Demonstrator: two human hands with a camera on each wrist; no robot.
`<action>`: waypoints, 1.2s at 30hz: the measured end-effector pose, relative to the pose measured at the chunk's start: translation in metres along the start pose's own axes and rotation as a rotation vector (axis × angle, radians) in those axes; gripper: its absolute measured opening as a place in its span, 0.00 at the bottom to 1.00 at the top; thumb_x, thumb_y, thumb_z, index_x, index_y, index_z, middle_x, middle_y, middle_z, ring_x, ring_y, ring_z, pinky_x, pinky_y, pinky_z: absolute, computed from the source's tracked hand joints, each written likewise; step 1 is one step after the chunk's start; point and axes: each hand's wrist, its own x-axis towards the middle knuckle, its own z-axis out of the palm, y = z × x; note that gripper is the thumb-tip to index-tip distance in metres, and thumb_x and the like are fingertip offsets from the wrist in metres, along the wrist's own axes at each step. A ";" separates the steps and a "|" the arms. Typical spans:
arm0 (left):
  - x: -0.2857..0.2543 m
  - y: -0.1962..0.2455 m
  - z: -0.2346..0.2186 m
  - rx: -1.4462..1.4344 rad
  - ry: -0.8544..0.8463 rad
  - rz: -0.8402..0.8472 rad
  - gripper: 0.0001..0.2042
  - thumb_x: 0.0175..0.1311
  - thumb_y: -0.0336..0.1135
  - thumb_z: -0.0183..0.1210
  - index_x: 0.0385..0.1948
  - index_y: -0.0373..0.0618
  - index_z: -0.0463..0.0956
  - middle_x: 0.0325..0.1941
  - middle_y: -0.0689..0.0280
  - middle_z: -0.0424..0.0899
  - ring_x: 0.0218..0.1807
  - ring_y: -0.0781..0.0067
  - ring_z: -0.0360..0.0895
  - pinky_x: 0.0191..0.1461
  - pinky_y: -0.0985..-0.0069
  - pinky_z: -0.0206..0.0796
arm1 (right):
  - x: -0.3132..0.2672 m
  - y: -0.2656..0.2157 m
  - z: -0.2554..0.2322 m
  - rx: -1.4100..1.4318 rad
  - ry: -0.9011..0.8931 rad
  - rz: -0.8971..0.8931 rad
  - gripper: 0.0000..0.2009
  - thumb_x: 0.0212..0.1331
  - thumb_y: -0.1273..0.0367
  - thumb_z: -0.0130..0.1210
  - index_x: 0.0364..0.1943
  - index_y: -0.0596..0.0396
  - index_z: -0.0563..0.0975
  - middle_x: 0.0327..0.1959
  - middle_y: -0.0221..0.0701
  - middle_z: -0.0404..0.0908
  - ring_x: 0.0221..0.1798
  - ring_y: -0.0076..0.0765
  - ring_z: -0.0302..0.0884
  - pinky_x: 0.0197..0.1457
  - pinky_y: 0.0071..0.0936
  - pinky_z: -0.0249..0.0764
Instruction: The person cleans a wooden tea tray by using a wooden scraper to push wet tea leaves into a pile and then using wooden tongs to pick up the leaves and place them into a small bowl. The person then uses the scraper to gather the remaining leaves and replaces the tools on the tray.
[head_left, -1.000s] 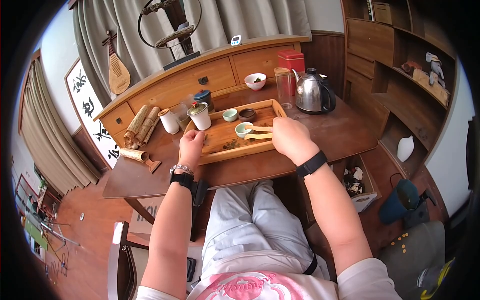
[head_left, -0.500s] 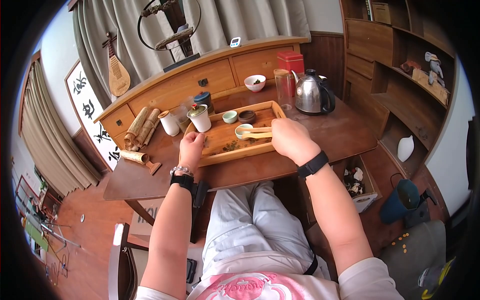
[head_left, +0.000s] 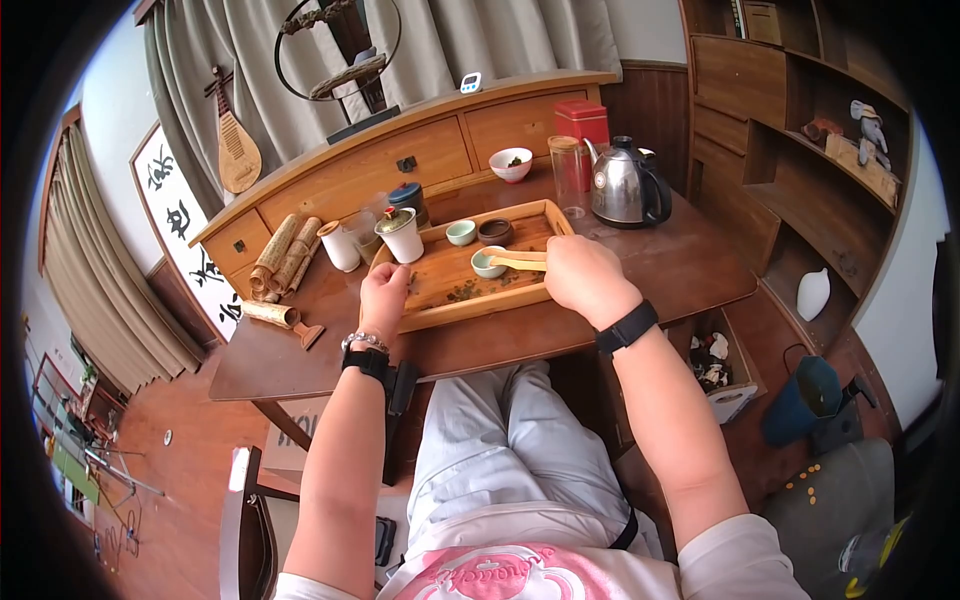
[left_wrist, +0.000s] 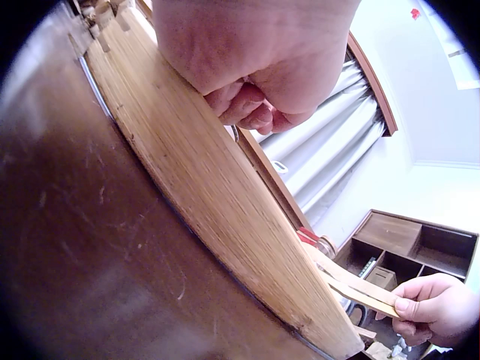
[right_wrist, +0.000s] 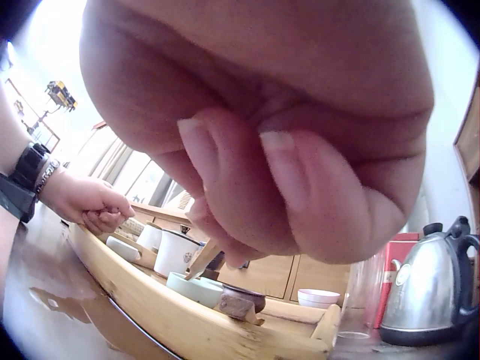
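Note:
My right hand [head_left: 582, 275] grips wooden tongs [head_left: 520, 261], whose arms lie nearly together and reach left to the rim of a pale green cup [head_left: 487, 268] on the wooden tray [head_left: 500, 299]. My left hand [head_left: 384, 298] has its fingers curled at the tray's left front corner; the left wrist view shows this hand [left_wrist: 259, 64] over the tray's edge [left_wrist: 202, 165], with nothing seen in its fingers. Behind the cup stand another green cup [head_left: 461, 233] and a dark brown cup [head_left: 494, 232]. A white lidded cup [head_left: 401, 240] stands at the tray's left. Dark bits lie on the tray.
A steel kettle [head_left: 622, 185], a clear glass jar [head_left: 568, 180] and a red tin [head_left: 583, 122] stand at the back right. Behind the tray is a white bowl [head_left: 511, 165]. Rolled bamboo scrolls [head_left: 285, 252] and a white canister [head_left: 339, 246] are on the left.
The tongs' arms, apart a second ago, have drawn together at the cup. Both hands have stayed nearly in place.

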 end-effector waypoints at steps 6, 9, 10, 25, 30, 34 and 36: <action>0.002 -0.003 0.000 -0.026 -0.009 -0.005 0.12 0.63 0.38 0.57 0.22 0.42 0.74 0.21 0.74 0.73 0.24 0.85 0.67 0.27 0.82 0.59 | 0.001 -0.001 0.000 -0.012 -0.008 0.000 0.07 0.51 0.74 0.52 0.29 0.58 0.83 0.32 0.43 0.84 0.39 0.48 0.83 0.41 0.39 0.78; 0.002 -0.004 0.000 -0.024 -0.002 -0.006 0.12 0.64 0.38 0.57 0.22 0.42 0.74 0.21 0.74 0.73 0.24 0.85 0.67 0.27 0.82 0.59 | 0.000 -0.001 -0.001 -0.021 -0.030 0.006 0.08 0.51 0.74 0.52 0.30 0.57 0.83 0.33 0.43 0.84 0.40 0.48 0.83 0.41 0.39 0.78; 0.002 -0.002 0.000 -0.024 -0.002 -0.005 0.12 0.64 0.38 0.57 0.22 0.42 0.74 0.21 0.74 0.73 0.24 0.85 0.67 0.27 0.82 0.59 | -0.001 -0.002 -0.001 -0.019 -0.042 0.007 0.08 0.52 0.74 0.52 0.30 0.57 0.83 0.32 0.43 0.84 0.40 0.48 0.83 0.41 0.39 0.78; 0.000 0.000 0.000 -0.033 -0.008 -0.025 0.12 0.63 0.38 0.56 0.22 0.42 0.74 0.20 0.74 0.73 0.23 0.85 0.66 0.27 0.82 0.57 | -0.001 -0.002 -0.003 -0.006 -0.057 0.020 0.07 0.53 0.73 0.52 0.31 0.57 0.82 0.33 0.42 0.84 0.40 0.47 0.83 0.41 0.38 0.79; -0.001 0.001 0.000 -0.016 -0.006 -0.030 0.12 0.63 0.38 0.56 0.22 0.42 0.74 0.21 0.73 0.73 0.23 0.85 0.66 0.26 0.82 0.57 | -0.001 -0.002 -0.001 -0.022 -0.101 0.034 0.09 0.52 0.72 0.52 0.30 0.56 0.83 0.34 0.41 0.84 0.41 0.46 0.83 0.42 0.38 0.79; 0.001 -0.002 0.000 -0.035 -0.004 -0.012 0.12 0.63 0.38 0.56 0.22 0.42 0.74 0.21 0.73 0.73 0.23 0.85 0.66 0.26 0.82 0.57 | -0.001 -0.003 -0.004 -0.029 -0.126 0.047 0.09 0.53 0.72 0.51 0.31 0.56 0.84 0.35 0.41 0.84 0.41 0.46 0.83 0.43 0.38 0.79; 0.001 -0.002 0.000 -0.033 -0.004 -0.023 0.12 0.63 0.38 0.56 0.23 0.42 0.75 0.21 0.73 0.73 0.23 0.85 0.66 0.26 0.82 0.57 | -0.001 -0.004 -0.004 -0.034 -0.139 0.053 0.09 0.53 0.72 0.51 0.32 0.56 0.84 0.35 0.41 0.84 0.42 0.46 0.83 0.43 0.38 0.79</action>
